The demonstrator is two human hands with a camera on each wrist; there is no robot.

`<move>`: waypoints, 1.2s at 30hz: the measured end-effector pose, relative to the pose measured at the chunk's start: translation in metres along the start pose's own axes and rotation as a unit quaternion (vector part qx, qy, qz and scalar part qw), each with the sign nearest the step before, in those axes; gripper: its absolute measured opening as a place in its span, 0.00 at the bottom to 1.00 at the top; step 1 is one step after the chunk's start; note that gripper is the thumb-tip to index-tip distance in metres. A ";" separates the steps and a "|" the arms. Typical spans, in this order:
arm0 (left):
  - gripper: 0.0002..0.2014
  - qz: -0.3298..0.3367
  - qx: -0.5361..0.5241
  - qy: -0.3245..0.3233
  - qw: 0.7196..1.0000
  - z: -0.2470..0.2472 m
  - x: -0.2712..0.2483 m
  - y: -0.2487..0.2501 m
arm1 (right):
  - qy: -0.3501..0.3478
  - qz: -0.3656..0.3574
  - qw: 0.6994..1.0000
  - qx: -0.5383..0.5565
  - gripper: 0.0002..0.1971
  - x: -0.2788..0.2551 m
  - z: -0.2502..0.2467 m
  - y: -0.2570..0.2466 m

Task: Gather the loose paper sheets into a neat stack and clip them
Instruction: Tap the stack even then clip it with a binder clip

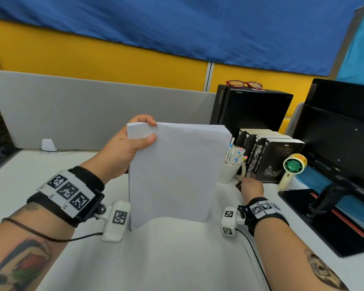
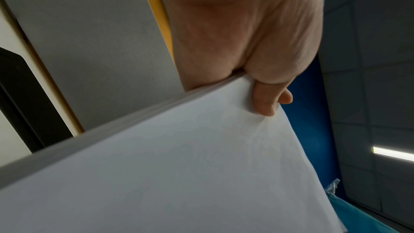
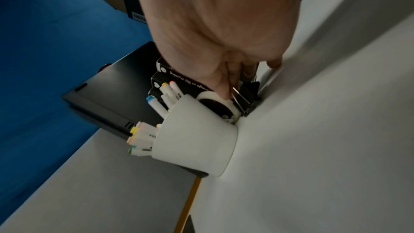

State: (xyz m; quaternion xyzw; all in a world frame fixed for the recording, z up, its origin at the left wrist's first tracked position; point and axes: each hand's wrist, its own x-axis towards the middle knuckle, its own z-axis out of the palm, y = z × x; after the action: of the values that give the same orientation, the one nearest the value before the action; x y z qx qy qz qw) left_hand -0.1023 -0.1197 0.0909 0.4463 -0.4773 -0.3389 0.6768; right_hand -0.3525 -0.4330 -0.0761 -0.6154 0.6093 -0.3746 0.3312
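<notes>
head view: your left hand [image 1: 122,152] held the paper stack [image 1: 172,173] upright, bottom edge on the white table [image 1: 40,175], thumb on the front sheet & fingers curled over the top left corner, so that grip was clenched on the stack. your right hand [image 1: 253,189] was down by the white cup [image 1: 229,172] of markers [image 1: 235,155], in front of the row of books [image 1: 267,156]; couldn't tell its grip from here. red glasses [image 1: 244,84] lay on the black box behind.

left wrist view: thumb & fingers [image 2: 266,100] pinched the stack's edge, sheets lined up flush.

right wrist view: your right hand's fingertips [image 3: 224,91] pinched the wire handles of a black binder clip [image 3: 247,95], which sat on the table just beside the cup [image 3: 197,134] and a tape roll [image 3: 215,104]. clip was well apart from the paper.
</notes>
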 end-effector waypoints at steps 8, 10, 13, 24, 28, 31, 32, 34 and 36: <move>0.09 -0.002 0.005 -0.003 1.000 0.005 0.001 0.000 | 0.046 -0.073 0.945 0.316 0.08 -0.067 -0.033 -0.090; 0.09 -0.002 0.009 -0.001 1.000 0.005 0.001 0.000 | 0.075 -0.171 0.913 0.363 0.09 -0.086 -0.053 -0.130; 0.11 -0.003 0.012 -0.001 1.000 0.005 0.001 -0.001 | 0.079 -0.311 0.840 0.437 0.18 -0.117 -0.088 -0.187; 0.13 0.013 0.031 -0.003 0.999 0.009 -0.005 0.003 | -0.188 -0.447 0.806 0.341 0.11 -0.192 -0.056 -0.263; 0.24 0.001 0.028 -0.003 1.000 0.010 -0.006 0.005 | -0.291 -0.349 0.798 0.397 0.28 -0.206 -0.039 -0.263; 0.14 -0.018 0.028 0.008 0.999 0.011 -0.006 0.006 | -0.312 -0.298 0.803 0.412 0.31 -0.210 -0.033 -0.267; 0.11 -0.025 0.029 0.015 0.999 0.011 -0.007 0.006 | -0.313 -0.291 0.805 0.412 0.29 -0.209 -0.032 -0.270; 0.09 -0.033 0.030 0.018 0.999 0.010 -0.007 0.006 | -0.324 -0.274 0.806 0.414 0.27 -0.209 -0.032 -0.274; 0.10 -0.035 0.031 0.016 0.999 0.009 -0.007 0.007 | -0.344 -0.254 0.801 0.419 0.27 -0.209 -0.033 -0.276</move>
State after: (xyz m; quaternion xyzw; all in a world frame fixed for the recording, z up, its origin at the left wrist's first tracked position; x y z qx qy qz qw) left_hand -0.1132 -0.1137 0.0961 0.4888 -0.4609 -0.3406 0.6578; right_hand -0.2375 -0.2128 0.1673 -0.6381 0.0611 -0.4280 0.6371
